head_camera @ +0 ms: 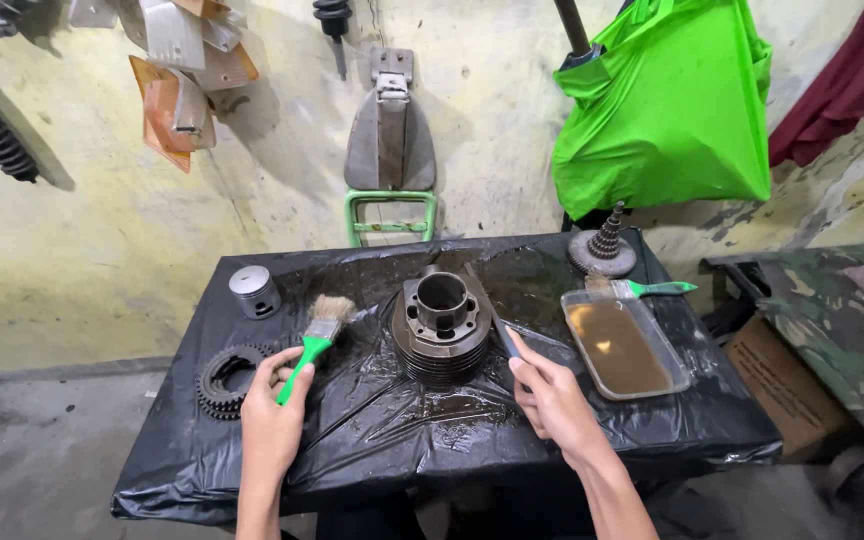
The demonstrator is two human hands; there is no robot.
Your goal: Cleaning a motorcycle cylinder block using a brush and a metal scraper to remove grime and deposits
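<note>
My left hand (272, 415) holds a brush (314, 340) with a glossy green plastic handle, a shiny metal band and pale, rough bristles. The finned cylinder (440, 325) is dull brown metal, greasy and matt. Under it, the black plastic sheet (372, 430) is wrinkled, wet and glossy. The piston (254, 291) is smooth grey metal with a soft shine. The gear (224, 380) is dark, matt metal. The tray (624, 345) looks like clear plastic with murky brown liquid.

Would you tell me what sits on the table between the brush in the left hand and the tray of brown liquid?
In the head view, the finned engine cylinder stands between the brush and the tray.
</note>
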